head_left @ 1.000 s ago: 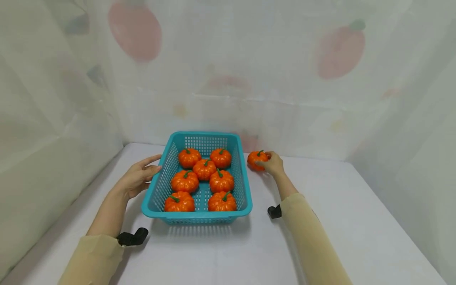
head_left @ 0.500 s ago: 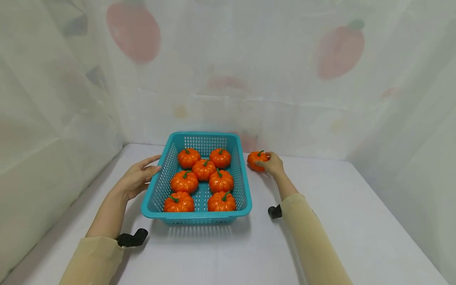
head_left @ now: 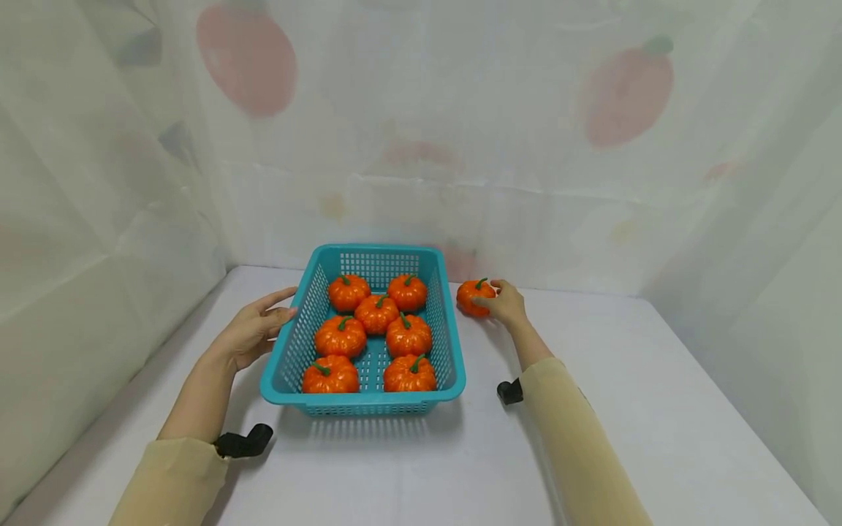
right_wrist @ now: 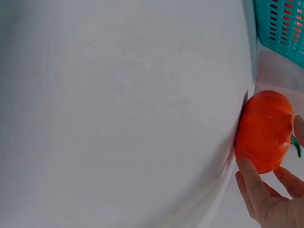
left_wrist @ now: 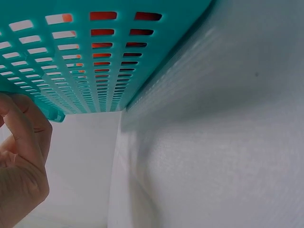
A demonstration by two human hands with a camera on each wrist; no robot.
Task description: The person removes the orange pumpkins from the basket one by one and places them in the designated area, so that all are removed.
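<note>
In the head view, my left hand [head_left: 253, 329] is at the left side of a turquoise plastic basket [head_left: 362, 398], its thumb and fingers right at the rim. The left wrist view shows bent fingers [left_wrist: 35, 123] by the basket's perforated wall [left_wrist: 90, 52]. Several small orange pumpkins with green stems lie inside, one of them a middle pumpkin [head_left: 377, 315]. Right of the basket, my right hand [head_left: 508, 304] holds another orange pumpkin [head_left: 470, 296] between thumb and fingers. Up close in the right wrist view, that pumpkin [right_wrist: 263, 130] sits low against the white surface, fingertips on its side.
The basket stands on a white-covered table [head_left: 592, 358]. A pale curtain [head_left: 421, 95] with printed fruit rises behind it, with more pale cloth at the left and right sides. Black mounts are strapped at both wrists, the left mount [head_left: 245, 442] near the basket's front corner.
</note>
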